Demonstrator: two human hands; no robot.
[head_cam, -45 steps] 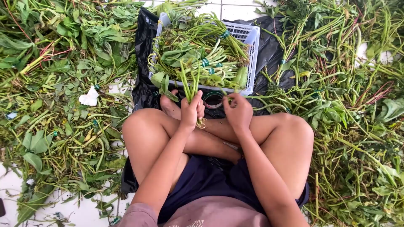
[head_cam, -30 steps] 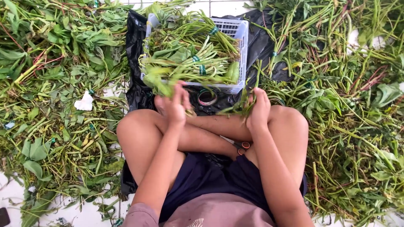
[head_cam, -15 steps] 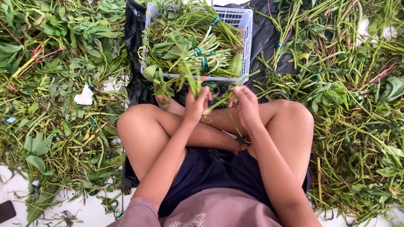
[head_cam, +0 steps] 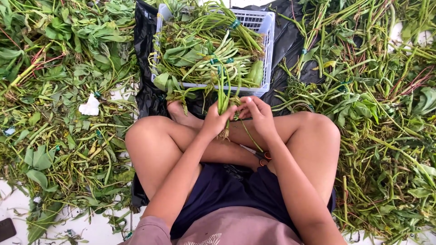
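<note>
Loose leafy stems (head_cam: pixel 68 90) lie heaped on the floor at left within reach, the left hand (head_cam: pixel 217 121) grips a small bunch of green stems (head_cam: pixel 223 93) upright below the white basket (head_cam: pixel 268 54), and the right hand (head_cam: pixel 258 113) pinches it, steadying it.

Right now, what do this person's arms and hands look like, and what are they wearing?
Both arms are bare from the shoulder sleeves down, with no gloves, watch or bracelets visible. The left hand and right hand are bare too; I can make out no rings. A short-sleeved mauve top with a small pale print covers the upper body, over dark navy shorts.
</note>
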